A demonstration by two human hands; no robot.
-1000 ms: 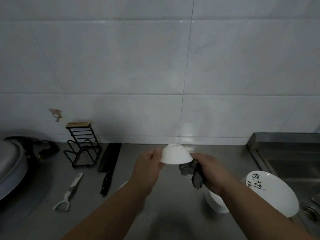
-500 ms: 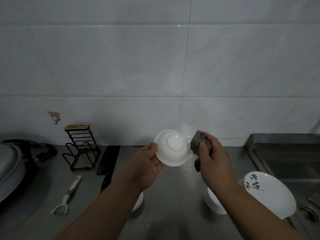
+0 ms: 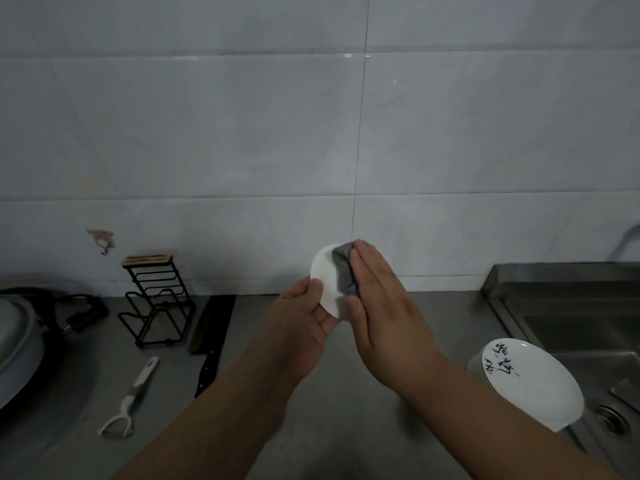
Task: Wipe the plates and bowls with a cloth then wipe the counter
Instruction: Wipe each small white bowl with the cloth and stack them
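Over counter (image 3: 346, 420), left hand (image 3: 301, 323) grips bowl (image 3: 323, 277); right hand (image 3: 381, 306) seemingly presses cloth (image 3: 343, 273).

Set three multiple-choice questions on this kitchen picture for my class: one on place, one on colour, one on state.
1. Where is the peeler?
A. on the counter, left of the knife
B. in the bowl
C. in the right hand
2. What colour is the cloth?
A. red
B. grey
C. yellow
3. How is the bowl?
A. upside down on the counter
B. held up by the left hand
C. lying on the knife
Answers: 1 A, it lies on the counter beside the knife; 2 B, the wad under the right hand is grey; 3 B, the left hand grips its edge while the right presses the cloth on it.
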